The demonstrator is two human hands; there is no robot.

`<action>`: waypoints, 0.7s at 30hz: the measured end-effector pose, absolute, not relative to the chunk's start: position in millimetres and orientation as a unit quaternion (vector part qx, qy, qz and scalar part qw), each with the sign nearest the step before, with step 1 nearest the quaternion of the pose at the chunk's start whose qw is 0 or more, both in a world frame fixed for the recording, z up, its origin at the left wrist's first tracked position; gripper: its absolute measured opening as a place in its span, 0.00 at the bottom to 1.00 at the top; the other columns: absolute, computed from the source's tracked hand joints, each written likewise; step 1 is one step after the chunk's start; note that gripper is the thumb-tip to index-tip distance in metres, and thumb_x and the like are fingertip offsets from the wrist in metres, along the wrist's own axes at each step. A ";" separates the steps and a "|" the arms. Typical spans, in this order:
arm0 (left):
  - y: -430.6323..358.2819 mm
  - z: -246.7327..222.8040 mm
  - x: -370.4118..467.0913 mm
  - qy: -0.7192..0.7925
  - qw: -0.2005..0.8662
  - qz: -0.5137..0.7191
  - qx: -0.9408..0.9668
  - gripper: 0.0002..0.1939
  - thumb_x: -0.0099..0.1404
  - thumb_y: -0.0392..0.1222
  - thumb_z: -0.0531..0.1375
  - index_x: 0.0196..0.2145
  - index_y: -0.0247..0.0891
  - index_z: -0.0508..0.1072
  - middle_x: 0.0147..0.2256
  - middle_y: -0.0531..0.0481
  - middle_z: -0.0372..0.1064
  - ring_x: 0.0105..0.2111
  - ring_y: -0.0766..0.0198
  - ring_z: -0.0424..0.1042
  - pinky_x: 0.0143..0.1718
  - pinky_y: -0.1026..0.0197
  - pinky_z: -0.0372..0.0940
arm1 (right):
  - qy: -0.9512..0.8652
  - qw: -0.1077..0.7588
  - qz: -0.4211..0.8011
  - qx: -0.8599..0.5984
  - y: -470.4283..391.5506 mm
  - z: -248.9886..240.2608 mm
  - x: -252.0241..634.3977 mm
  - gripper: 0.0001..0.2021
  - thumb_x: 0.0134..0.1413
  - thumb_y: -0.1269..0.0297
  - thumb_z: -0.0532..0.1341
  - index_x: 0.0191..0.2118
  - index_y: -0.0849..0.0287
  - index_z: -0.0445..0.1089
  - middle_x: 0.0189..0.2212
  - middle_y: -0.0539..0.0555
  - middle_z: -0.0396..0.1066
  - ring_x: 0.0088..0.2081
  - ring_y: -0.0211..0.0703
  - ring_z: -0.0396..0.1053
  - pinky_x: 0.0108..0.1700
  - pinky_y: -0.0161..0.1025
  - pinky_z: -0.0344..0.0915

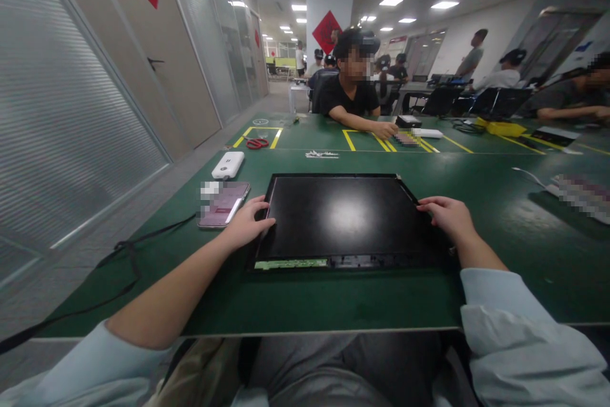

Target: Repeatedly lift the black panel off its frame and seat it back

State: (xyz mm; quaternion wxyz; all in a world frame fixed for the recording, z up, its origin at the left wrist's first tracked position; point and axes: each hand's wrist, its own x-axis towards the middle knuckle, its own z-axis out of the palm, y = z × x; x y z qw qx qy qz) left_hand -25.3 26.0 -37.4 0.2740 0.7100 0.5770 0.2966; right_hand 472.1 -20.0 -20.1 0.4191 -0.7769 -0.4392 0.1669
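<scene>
A black screen panel point(314, 220) lies flat, green board strip point(291, 264) exposed.

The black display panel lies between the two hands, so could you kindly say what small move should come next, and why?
Perhaps ease the display panel up gently by its sides: the left hand is at its left edge, the right hand at its right, and the green circuit strip lies exposed along the near edge, best left untouched.

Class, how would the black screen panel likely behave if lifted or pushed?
The black screen panel is probably stiff: its broad face shows no sag. It may be fragile: a green circuit strip lies exposed at its near edge. Lying low and apparently flat on the green table, it would likely slide rather than tip.
</scene>
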 end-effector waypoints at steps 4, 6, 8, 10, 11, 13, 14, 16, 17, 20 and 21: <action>23.2 -36.2 -22.3 0.556 0.338 0.343 0.678 0.36 0.53 0.51 0.67 0.58 0.38 0.71 0.65 0.35 0.63 0.66 0.40 0.61 0.67 0.42 0.54 | -0.443 0.446 0.179 -0.757 -19.1 -23.3 473.2 0.13 0.41 0.64 0.62 0.34 0.59 0.80 0.29 0.56 0.80 0.18 0.36 0.62 0.25 0.38 0.62; 21.6 -35.3 -20.9 0.551 0.360 0.354 0.665 0.39 0.53 0.49 0.68 0.61 0.38 0.67 0.64 0.35 0.65 0.66 0.40 0.62 0.66 0.41 0.55 | -0.452 0.459 0.184 -0.742 -19.0 -24.8 473.4 0.14 0.41 0.64 0.61 0.36 0.59 0.80 0.32 0.57 0.81 0.18 0.36 0.62 0.25 0.37 0.62; 21.1 -35.0 -20.6 0.549 0.352 0.355 0.670 0.37 0.53 0.48 0.68 0.60 0.39 0.68 0.63 0.36 0.65 0.65 0.41 0.63 0.66 0.41 0.56 | -0.459 0.468 0.181 -0.733 -19.3 -25.3 472.7 0.15 0.42 0.63 0.61 0.36 0.60 0.80 0.33 0.58 0.81 0.19 0.35 0.62 0.25 0.37 0.62; 21.7 -35.8 -21.6 0.542 0.321 0.349 0.694 0.34 0.54 0.48 0.67 0.59 0.40 0.70 0.63 0.37 0.66 0.64 0.42 0.65 0.65 0.41 0.57 | -0.455 0.475 0.177 -0.732 -19.4 -25.1 471.8 0.15 0.42 0.62 0.61 0.36 0.60 0.80 0.32 0.58 0.81 0.19 0.36 0.62 0.25 0.36 0.62; 22.2 -36.4 -22.3 0.539 0.299 0.342 0.709 0.33 0.55 0.48 0.66 0.58 0.40 0.70 0.62 0.38 0.66 0.63 0.43 0.65 0.65 0.41 0.58 | -0.450 0.479 0.174 -0.733 -19.3 -25.1 471.8 0.15 0.41 0.62 0.61 0.36 0.60 0.80 0.32 0.58 0.81 0.20 0.36 0.62 0.25 0.36 0.62; 23.2 -37.4 -23.7 0.535 0.252 0.322 0.739 0.31 0.57 0.47 0.63 0.58 0.39 0.70 0.62 0.37 0.66 0.63 0.43 0.65 0.64 0.41 0.59 | -0.438 0.487 0.162 -0.738 -18.3 -25.8 473.4 0.15 0.41 0.63 0.60 0.35 0.60 0.80 0.32 0.57 0.80 0.21 0.38 0.65 0.26 0.37 0.62; 23.4 -37.4 -24.2 0.534 0.230 0.312 0.751 0.30 0.57 0.47 0.62 0.58 0.38 0.70 0.62 0.37 0.66 0.63 0.43 0.65 0.64 0.41 0.59 | -0.431 0.486 0.150 -0.745 -17.4 -26.8 475.1 0.15 0.41 0.63 0.60 0.35 0.60 0.81 0.32 0.57 0.80 0.23 0.39 0.66 0.27 0.37 0.63; 23.3 -36.2 -24.3 0.534 0.187 0.294 0.770 0.29 0.58 0.47 0.61 0.57 0.37 0.71 0.61 0.36 0.66 0.63 0.43 0.64 0.64 0.40 0.58 | -0.423 0.466 0.120 -0.768 -15.2 -29.9 480.1 0.15 0.40 0.64 0.60 0.34 0.59 0.81 0.30 0.56 0.79 0.26 0.42 0.68 0.30 0.38 0.63; 22.9 -34.9 -24.0 0.536 0.167 0.285 0.777 0.28 0.59 0.48 0.61 0.56 0.37 0.71 0.61 0.36 0.67 0.63 0.42 0.64 0.65 0.39 0.57 | -0.423 0.447 0.108 -0.781 -13.9 -31.8 482.9 0.14 0.41 0.64 0.60 0.33 0.58 0.82 0.29 0.55 0.79 0.28 0.43 0.69 0.31 0.39 0.63; 21.5 -30.4 -22.3 0.552 0.123 0.246 0.787 0.28 0.61 0.50 0.59 0.57 0.35 0.72 0.61 0.35 0.68 0.62 0.41 0.65 0.65 0.39 0.55 | -0.437 0.396 0.108 -0.800 -10.4 -37.6 489.7 0.13 0.42 0.64 0.61 0.34 0.56 0.83 0.27 0.53 0.77 0.29 0.45 0.69 0.33 0.40 0.61; 21.1 -29.2 -21.7 0.557 0.118 0.230 0.789 0.29 0.61 0.50 0.58 0.57 0.34 0.72 0.61 0.34 0.69 0.62 0.41 0.65 0.65 0.39 0.55 | -0.443 0.383 0.118 -0.802 -9.5 -39.2 490.9 0.13 0.42 0.64 0.62 0.34 0.55 0.83 0.26 0.53 0.77 0.29 0.44 0.68 0.32 0.40 0.60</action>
